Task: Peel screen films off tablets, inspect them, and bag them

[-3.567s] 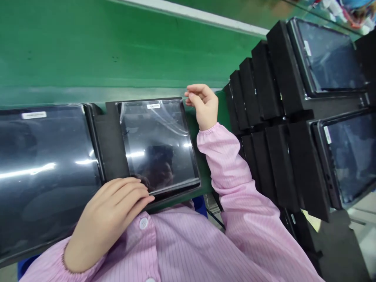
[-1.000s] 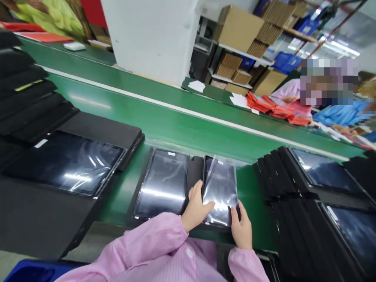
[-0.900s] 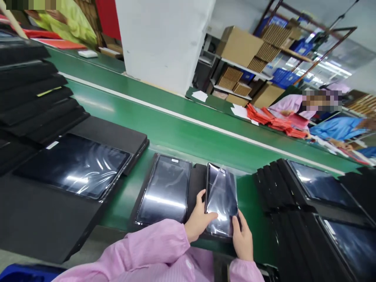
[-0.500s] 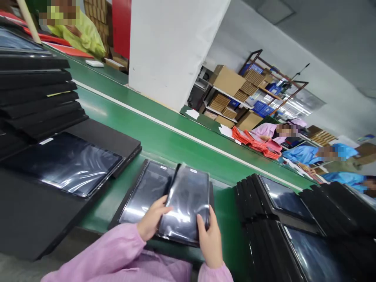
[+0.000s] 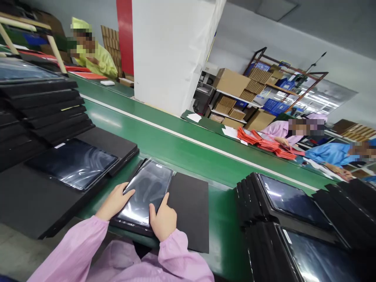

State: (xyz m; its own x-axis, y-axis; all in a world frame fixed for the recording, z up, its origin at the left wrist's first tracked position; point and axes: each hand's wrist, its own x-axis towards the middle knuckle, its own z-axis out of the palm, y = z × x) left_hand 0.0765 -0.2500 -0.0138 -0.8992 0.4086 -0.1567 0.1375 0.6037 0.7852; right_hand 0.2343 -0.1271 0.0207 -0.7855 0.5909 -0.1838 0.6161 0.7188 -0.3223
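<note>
A glossy dark tablet-like screen panel (image 5: 147, 190) in clear film, with a small white label at its top, lies over the left side of a black folder-like board. My left hand (image 5: 116, 201) grips its left edge, thumb on top. At the right edge, my right hand (image 5: 163, 219) has its thumb on the glass and its index finger along the side. What lies directly under the panel is mostly hidden. The board's bare black right half (image 5: 189, 211) rests on the green bench. To the left, another dark panel (image 5: 72, 162) sits on an open black board.
Stacked black boards (image 5: 44, 105) rise at the left. More black stacks (image 5: 258, 235) stand at the right, topped by panels (image 5: 293, 199). A white line crosses the green bench (image 5: 141, 135). Beyond it, co-workers sit near red sleeves (image 5: 267, 143); a white pillar (image 5: 167, 55) stands behind.
Both hands have moved the panel left, from the board's right side onto its left side. The right half of the board now shows bare. The camera view has shifted slightly.
</note>
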